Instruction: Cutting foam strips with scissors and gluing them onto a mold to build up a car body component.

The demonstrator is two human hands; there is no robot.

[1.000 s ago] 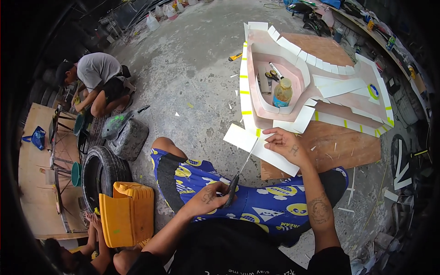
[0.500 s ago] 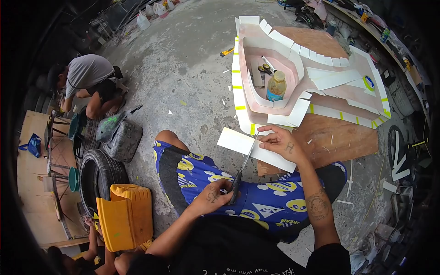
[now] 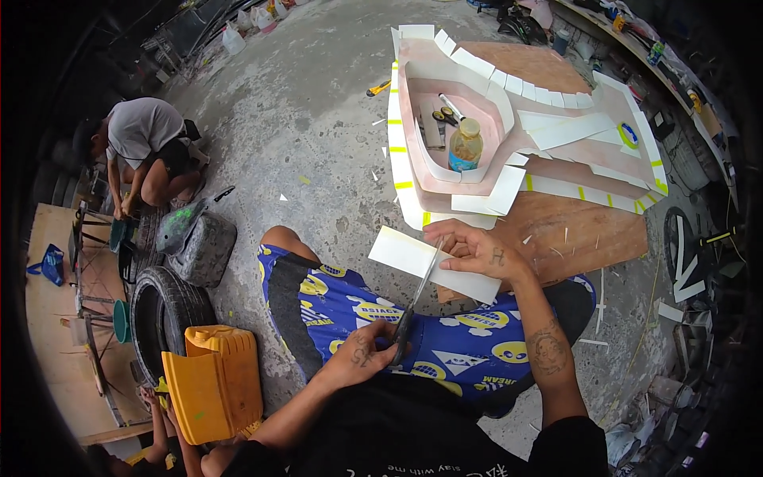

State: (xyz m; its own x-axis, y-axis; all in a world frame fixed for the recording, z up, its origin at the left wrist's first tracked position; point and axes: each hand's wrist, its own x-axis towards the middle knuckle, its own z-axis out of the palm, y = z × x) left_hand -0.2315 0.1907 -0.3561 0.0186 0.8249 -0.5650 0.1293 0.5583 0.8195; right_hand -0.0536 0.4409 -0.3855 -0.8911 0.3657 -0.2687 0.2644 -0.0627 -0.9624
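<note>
Since a moment ago the white sheet [image 3: 433,265] has slid further along the scissors [image 3: 415,300], whose blades now reach almost to its far edge; both hands have kept their places above the lap. Nearest, the left hand [image 3: 362,354] is closed around the scissor handles, fingers through the loops, blades pointing up and away and parted only narrowly about the sheet; the right hand [image 3: 477,250] pinches the sheet's far edge between thumb and fingers, holding it flat and slightly tilted over the blue patterned shorts [image 3: 373,310]; the sheet hangs in the air between the knees and the wooden board [image 3: 580,230], touching only the hand and the blades. Just left of the knee stand a yellow jerrycan [image 3: 211,381] and a tyre [image 3: 163,310]; beyond them lies a grey speckled container [image 3: 199,246]. Further out, on the board, rests a pink-and-white shaped mould [image 3: 509,119] edged with white strips and yellow tape marks; inside its hollow stands a bottle [image 3: 465,145] with a yellow cap, upright, beside some small tools. Farthest left, another person [image 3: 143,147] crouches on the concrete floor [image 3: 302,103], well apart.
</note>
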